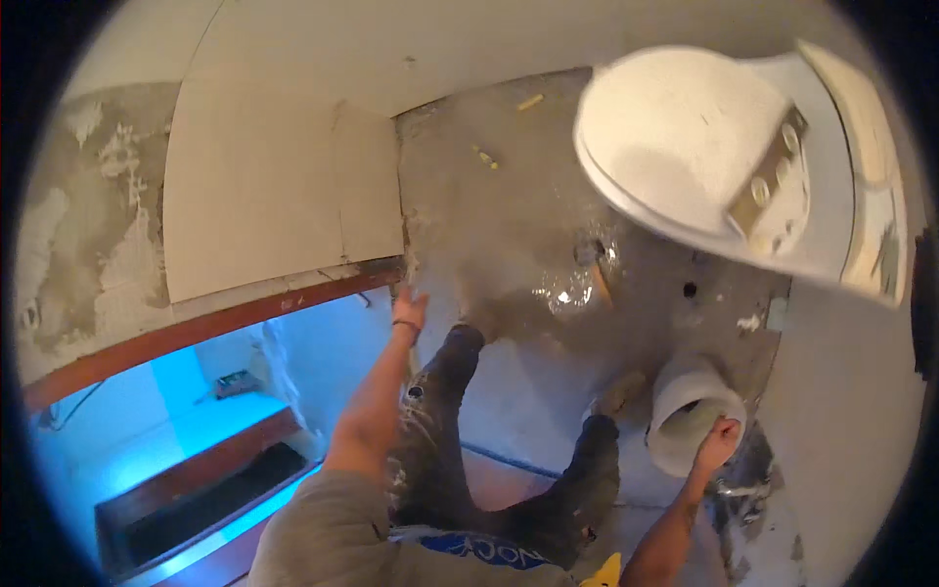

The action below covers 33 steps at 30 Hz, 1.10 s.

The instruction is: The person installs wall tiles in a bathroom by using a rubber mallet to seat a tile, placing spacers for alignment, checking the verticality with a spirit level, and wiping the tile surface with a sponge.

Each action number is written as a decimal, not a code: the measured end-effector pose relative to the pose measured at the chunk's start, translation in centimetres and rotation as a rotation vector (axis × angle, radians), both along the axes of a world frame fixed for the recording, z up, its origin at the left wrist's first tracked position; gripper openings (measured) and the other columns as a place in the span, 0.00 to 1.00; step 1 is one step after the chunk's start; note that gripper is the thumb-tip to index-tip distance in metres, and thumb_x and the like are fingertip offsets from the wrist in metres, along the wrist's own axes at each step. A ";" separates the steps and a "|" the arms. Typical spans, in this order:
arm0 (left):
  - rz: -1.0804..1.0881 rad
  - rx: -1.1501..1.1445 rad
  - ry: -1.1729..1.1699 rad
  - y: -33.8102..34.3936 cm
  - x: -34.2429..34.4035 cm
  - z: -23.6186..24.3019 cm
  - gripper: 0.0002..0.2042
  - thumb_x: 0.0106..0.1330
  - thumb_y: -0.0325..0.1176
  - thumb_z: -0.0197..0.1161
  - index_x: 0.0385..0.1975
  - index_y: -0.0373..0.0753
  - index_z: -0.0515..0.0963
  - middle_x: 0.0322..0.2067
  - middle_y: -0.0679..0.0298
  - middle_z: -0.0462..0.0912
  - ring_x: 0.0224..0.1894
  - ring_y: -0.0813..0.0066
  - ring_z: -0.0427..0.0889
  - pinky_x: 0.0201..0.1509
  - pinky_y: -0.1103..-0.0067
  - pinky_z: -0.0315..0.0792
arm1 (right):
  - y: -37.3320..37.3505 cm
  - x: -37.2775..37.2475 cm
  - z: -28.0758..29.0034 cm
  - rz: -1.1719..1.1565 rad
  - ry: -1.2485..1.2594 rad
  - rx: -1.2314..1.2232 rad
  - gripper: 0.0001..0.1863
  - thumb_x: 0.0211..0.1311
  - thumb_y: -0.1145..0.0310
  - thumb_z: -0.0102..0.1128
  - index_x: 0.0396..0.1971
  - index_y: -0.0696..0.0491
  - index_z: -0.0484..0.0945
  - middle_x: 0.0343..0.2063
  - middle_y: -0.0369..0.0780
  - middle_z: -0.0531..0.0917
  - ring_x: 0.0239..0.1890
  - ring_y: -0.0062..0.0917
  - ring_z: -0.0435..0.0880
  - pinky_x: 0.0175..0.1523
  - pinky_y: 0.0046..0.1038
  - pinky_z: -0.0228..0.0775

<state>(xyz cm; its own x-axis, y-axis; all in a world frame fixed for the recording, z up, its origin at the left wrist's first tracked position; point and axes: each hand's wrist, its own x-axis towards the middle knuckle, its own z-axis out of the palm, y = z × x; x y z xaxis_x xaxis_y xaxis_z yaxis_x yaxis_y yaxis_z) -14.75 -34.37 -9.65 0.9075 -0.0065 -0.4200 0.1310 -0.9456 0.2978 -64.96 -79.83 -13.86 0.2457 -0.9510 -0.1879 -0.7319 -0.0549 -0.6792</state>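
My right hand (721, 444) is closed on the rim of a hollow white column (675, 383), which looks like a washbasin pedestal. This column is tilted, with its round open end toward me, beside my right foot. Over at the left, my left hand (410, 307) reaches to the wall corner at the end of a reddish-brown ledge (196, 331). Its fingers look apart and nothing shows in them; whether they touch the corner is unclear. A large white washbasin (675, 127) fills the upper right, away from both hands.
A wet grey concrete floor (518, 215) carries a tool with a wooden handle (601, 286) and small yellow pieces (485, 158). A dark hole (691, 290) opens near the right wall. At left, a blue-lit opening contains a step with a dark mat (215, 499).
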 end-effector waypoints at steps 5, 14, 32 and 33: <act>0.310 -0.065 -0.062 13.4 5.9 2.4 0.23 0.57 0.43 0.62 0.49 0.35 0.73 0.48 0.45 0.77 0.52 0.47 0.75 0.56 0.65 0.68 | 6.7 21.4 6.9 0.312 -0.017 -0.001 0.11 0.57 0.76 0.55 0.21 0.56 0.63 0.21 0.33 0.66 0.27 0.22 0.63 0.34 0.26 0.60; 0.251 -0.050 0.254 21.9 18.2 5.0 0.26 0.59 0.44 0.60 0.55 0.36 0.69 0.51 0.45 0.75 0.55 0.48 0.73 0.59 0.66 0.68 | 28.1 59.5 12.0 0.556 -0.525 0.524 0.08 0.61 0.71 0.59 0.40 0.56 0.77 0.34 0.33 0.78 0.36 0.17 0.74 0.44 0.19 0.67; 0.348 -0.287 -0.117 14.3 35.0 -1.0 0.28 0.65 0.43 0.58 0.61 0.35 0.62 0.52 0.52 0.74 0.55 0.62 0.74 0.58 0.69 0.68 | 36.8 92.7 2.3 1.090 -0.369 0.668 0.13 0.58 0.61 0.63 0.29 0.57 0.79 0.20 0.32 0.77 0.26 0.16 0.72 0.35 0.21 0.66; 0.362 -0.281 -0.015 13.5 36.0 -3.6 0.28 0.65 0.45 0.58 0.60 0.36 0.62 0.51 0.51 0.75 0.54 0.60 0.74 0.57 0.69 0.68 | 37.6 93.8 0.4 1.035 -0.383 0.760 0.13 0.58 0.61 0.63 0.29 0.57 0.79 0.20 0.32 0.78 0.26 0.16 0.73 0.35 0.21 0.66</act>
